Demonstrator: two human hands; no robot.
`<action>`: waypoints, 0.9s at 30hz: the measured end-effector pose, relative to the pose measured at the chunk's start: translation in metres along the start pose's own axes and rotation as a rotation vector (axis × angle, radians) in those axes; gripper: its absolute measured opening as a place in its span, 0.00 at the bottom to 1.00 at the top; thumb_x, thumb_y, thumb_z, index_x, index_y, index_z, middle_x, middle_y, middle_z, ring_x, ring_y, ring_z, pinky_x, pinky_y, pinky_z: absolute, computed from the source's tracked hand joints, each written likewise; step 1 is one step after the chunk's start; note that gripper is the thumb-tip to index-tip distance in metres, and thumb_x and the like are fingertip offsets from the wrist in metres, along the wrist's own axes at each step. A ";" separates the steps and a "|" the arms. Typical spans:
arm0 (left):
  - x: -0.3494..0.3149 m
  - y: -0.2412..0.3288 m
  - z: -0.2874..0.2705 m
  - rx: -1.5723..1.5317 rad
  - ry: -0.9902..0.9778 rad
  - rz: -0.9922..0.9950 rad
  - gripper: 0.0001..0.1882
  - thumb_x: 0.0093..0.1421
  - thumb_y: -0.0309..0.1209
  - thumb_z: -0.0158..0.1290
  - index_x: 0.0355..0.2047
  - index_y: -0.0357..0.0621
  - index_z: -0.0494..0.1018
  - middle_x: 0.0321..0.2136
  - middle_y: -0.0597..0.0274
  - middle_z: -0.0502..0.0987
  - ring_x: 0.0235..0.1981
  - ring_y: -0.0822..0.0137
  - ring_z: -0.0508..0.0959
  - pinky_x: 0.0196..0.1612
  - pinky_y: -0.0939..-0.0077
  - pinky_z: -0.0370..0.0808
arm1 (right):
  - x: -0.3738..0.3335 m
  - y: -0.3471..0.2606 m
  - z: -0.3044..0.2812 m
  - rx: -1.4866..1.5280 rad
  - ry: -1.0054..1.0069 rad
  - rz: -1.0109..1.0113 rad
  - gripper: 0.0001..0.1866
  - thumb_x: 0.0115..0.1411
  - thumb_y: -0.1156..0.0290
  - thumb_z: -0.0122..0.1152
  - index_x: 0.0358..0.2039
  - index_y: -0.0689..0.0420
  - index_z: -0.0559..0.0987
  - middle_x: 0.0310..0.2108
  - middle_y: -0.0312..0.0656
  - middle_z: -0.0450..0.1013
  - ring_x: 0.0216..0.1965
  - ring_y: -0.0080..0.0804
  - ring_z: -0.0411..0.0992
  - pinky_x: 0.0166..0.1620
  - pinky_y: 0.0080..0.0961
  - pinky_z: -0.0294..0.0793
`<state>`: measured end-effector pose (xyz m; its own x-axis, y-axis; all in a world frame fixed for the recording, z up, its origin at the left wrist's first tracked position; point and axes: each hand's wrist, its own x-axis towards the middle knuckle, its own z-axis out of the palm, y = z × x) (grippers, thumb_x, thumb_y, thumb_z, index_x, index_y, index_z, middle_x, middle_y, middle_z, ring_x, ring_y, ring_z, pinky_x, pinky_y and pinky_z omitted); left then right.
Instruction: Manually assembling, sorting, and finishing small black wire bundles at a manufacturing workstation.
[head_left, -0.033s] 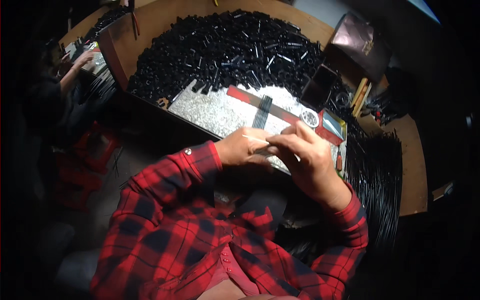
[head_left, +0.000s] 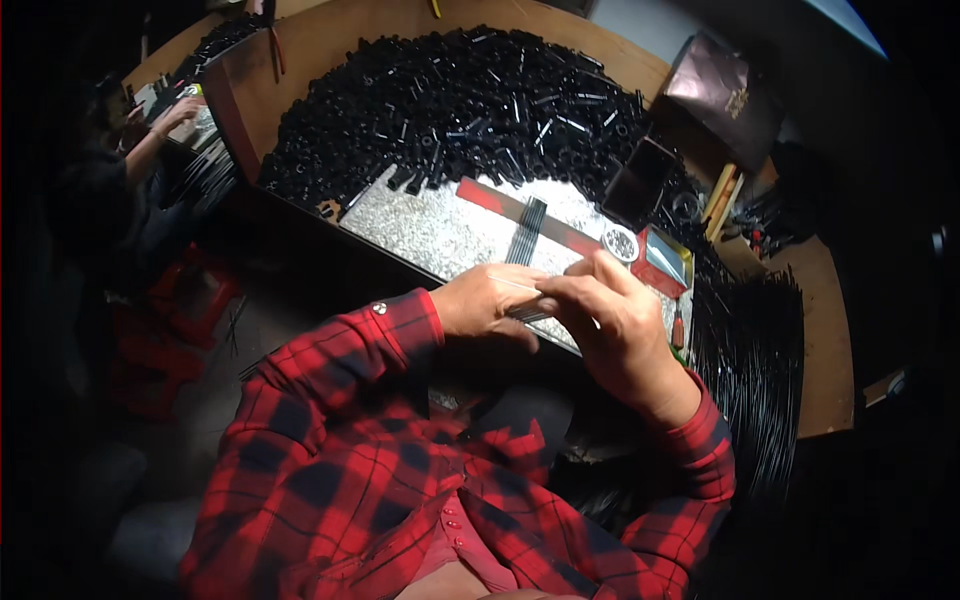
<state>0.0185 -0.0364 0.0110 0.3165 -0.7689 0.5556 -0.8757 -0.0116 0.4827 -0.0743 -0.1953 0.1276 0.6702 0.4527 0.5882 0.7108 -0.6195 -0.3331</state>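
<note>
My left hand (head_left: 485,303) is curled at the near edge of a speckled pale work surface (head_left: 415,222), with a few thin grey rods (head_left: 530,312) showing under its fingers. Close against it, my right hand (head_left: 625,325) has thumb and fingers pinched on one end of a thin pale rod (head_left: 515,286). That rod crosses the back of my left hand's fingers. Just beyond lies a row of thin dark rods (head_left: 528,228), side by side across a long red-and-brown bar (head_left: 480,194). Fingertips of both hands are partly hidden.
A large heap of short black tubes (head_left: 470,105) fills the far side. At right sit a round tin (head_left: 620,243), a red box (head_left: 662,262), a screwdriver (head_left: 678,328) and many long thin wires (head_left: 750,370). Another person's hand (head_left: 180,112) works at far left, above red stools (head_left: 190,295).
The whole picture has shifted slightly downward. My hands stay close together, and the left fingers look less blurred with the grey rods beneath them showing more plainly.
</note>
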 end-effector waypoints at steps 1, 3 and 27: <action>-0.007 -0.010 0.009 0.133 0.024 0.084 0.28 0.45 0.48 0.60 0.42 0.43 0.72 0.43 0.55 0.74 0.51 0.55 0.70 0.55 0.58 0.64 | -0.003 0.000 0.002 -0.021 -0.006 -0.019 0.14 0.46 0.81 0.64 0.36 0.59 0.77 0.25 0.41 0.69 0.24 0.26 0.69 0.26 0.21 0.69; -0.023 -0.026 0.017 0.287 -0.062 0.091 0.31 0.44 0.49 0.60 0.45 0.44 0.70 0.45 0.54 0.72 0.53 0.54 0.67 0.55 0.59 0.63 | -0.004 -0.002 0.001 -0.039 -0.010 -0.057 0.14 0.46 0.81 0.64 0.36 0.59 0.77 0.25 0.41 0.69 0.24 0.27 0.69 0.26 0.21 0.69; -0.001 -0.006 -0.033 -0.740 0.354 -0.504 0.11 0.59 0.30 0.52 0.37 0.35 0.71 0.27 0.62 0.77 0.28 0.73 0.77 0.33 0.80 0.73 | 0.002 0.008 -0.056 -0.009 0.494 0.131 0.11 0.61 0.72 0.49 0.42 0.63 0.73 0.38 0.40 0.72 0.35 0.24 0.70 0.40 0.20 0.70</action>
<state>0.0354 -0.0147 0.0298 0.7906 -0.5446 0.2799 -0.1934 0.2116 0.9580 -0.0793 -0.2348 0.1672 0.5706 0.0150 0.8211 0.6245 -0.6572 -0.4220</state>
